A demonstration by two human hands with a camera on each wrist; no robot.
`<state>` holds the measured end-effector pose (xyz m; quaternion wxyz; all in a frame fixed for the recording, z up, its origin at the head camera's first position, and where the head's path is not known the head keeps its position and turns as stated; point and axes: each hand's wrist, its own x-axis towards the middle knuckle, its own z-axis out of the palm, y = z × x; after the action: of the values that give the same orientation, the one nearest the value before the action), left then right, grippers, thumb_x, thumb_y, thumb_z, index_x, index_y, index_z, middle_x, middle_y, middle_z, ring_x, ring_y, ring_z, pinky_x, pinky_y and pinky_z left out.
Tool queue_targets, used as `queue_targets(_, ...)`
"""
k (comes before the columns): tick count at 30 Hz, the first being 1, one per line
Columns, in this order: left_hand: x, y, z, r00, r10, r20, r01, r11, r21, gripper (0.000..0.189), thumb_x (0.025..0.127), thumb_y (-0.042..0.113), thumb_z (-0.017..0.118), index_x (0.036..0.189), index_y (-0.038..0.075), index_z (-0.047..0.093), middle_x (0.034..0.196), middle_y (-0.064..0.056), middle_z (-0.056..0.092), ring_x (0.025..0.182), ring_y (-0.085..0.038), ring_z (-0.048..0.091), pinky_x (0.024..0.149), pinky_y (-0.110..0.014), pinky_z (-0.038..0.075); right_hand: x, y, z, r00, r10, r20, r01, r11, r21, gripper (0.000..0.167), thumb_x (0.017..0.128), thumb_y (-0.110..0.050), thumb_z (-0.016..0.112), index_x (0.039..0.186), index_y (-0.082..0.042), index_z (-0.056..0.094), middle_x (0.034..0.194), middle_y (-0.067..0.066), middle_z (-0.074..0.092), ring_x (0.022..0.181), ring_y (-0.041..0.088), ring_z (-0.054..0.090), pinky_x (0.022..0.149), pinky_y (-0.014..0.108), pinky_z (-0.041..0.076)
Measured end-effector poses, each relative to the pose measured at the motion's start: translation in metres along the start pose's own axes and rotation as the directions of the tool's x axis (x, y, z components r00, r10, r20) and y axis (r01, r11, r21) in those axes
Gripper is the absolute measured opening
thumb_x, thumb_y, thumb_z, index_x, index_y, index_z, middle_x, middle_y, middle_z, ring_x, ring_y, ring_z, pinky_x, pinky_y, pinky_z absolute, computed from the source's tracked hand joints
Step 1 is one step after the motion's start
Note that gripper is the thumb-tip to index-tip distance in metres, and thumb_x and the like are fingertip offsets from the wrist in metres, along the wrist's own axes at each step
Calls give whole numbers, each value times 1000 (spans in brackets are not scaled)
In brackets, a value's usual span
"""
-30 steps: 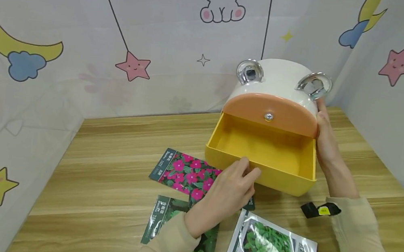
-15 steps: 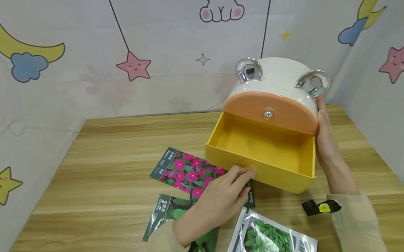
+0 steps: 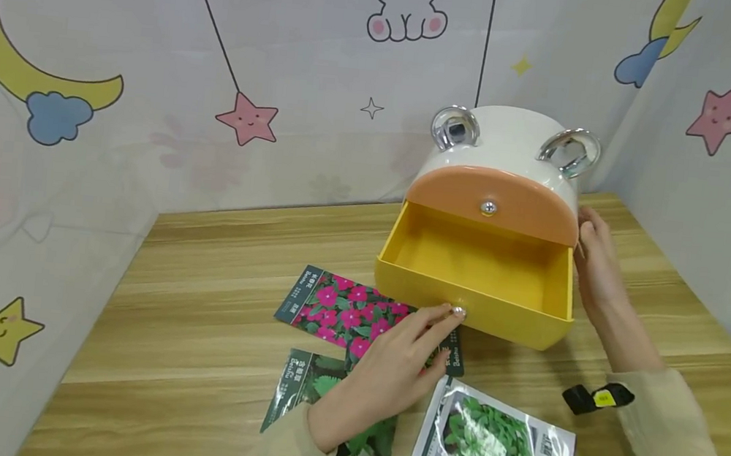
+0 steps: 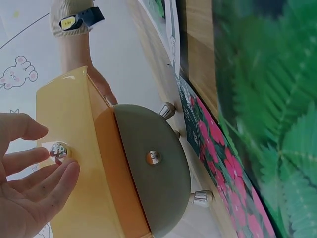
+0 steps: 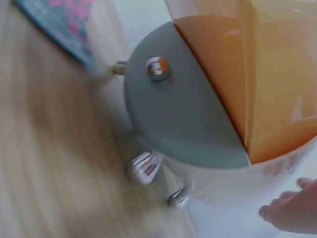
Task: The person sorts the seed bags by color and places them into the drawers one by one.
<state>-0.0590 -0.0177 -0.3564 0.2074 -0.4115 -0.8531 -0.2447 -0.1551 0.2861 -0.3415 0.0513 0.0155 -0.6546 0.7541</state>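
A rounded white storage box [image 3: 515, 129] with two chrome rings on top and an orange front panel [image 3: 456, 190] stands at the right of the table. Its lower yellow drawer [image 3: 478, 253] is pulled out, and nothing shows inside. My left hand [image 3: 401, 356] is at the drawer's chrome knob [image 4: 60, 151]; its fingers lie loosely spread around the knob, the fingertips touching or very close. My right hand [image 3: 599, 269] is beside the box's right side, its fingers partly hidden in the head view. In the right wrist view, a small gap separates the right fingertips [image 5: 267, 213] from the box.
Seed packets lie in front: one with pink flowers [image 3: 325, 305], one with green leaves [image 3: 301, 380] partly under the left forearm, and a silver one [image 3: 493, 446]. The wooden table [image 3: 200, 300] meets patterned cloth walls [image 3: 303, 53] at the back and sides.
The left fingers have loosened around the drawer knob, which now shows between them. My right hand has slid down and off the box's side. The drawer stays pulled out.
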Motion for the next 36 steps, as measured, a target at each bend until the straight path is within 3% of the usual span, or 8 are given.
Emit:
queue_targets(7,-3,1,0,1000,-5,4,5,1000,-23,52,88,11,66,138,11,51,129,-6,57,106,-14,61,82,-20,54,-26,8,-27,984,171,48,-160,971,-180,70,104,-36,35,155,-15,-8,163,7,-10,151,16,-5,124,31,-3)
queue_targets(10,-5,1,1,1000,5,11,-5,1000,-20,54,87,10,67,138,12,51,128,-6,58,105,-14,61,79,-20,54,-41,11,-40,973,218,80,-175,915,-364,70,104,-38,33,155,-13,-8,162,16,-9,151,23,-1,124,40,0)
queue_targets(13,-7,3,1,1000,25,19,-25,1000,2,51,86,9,67,135,11,54,126,-6,59,104,-14,61,77,-19,54,-58,12,-51,966,238,103,-156,851,-502,68,104,-39,30,155,-10,-4,161,22,-4,149,21,9,122,53,3)
queue_targets(17,-9,5,1,997,54,48,-57,997,56,42,87,13,67,129,12,59,123,-5,61,104,-13,63,83,-20,54,-80,10,-59,956,274,105,-169,807,-566,64,105,-39,31,156,-12,3,161,22,2,147,29,10,112,71,4)
queue_targets(21,-12,8,1,993,84,87,-93,991,100,37,88,20,68,124,14,63,120,-2,64,102,-11,64,87,-21,54,-98,6,-58,939,317,129,-175,768,-616,63,105,-37,32,155,-11,4,158,27,4,141,52,6,100,81,7)
queue_targets(26,-15,13,1,983,114,142,-133,982,133,34,89,25,67,121,16,64,119,1,65,103,-11,64,86,-23,54,-116,7,-48,929,314,197,-89,704,-704,62,105,-27,35,154,-3,6,152,39,12,130,66,17,92,80,21)
queue_targets(31,-18,18,0,969,131,209,-163,976,146,34,89,29,67,120,16,65,124,1,65,113,-13,62,89,-26,53,-137,12,-34,926,268,267,25,661,-750,64,101,-21,46,154,-6,13,152,36,15,130,66,19,88,81,22)
queue_targets(36,-21,19,2,953,129,273,-176,973,153,39,89,32,66,124,16,63,127,0,63,117,-13,60,93,-27,53,-158,14,-13,917,260,303,134,514,-847,70,97,-31,55,155,-23,16,157,26,18,131,60,28,80,82,29)
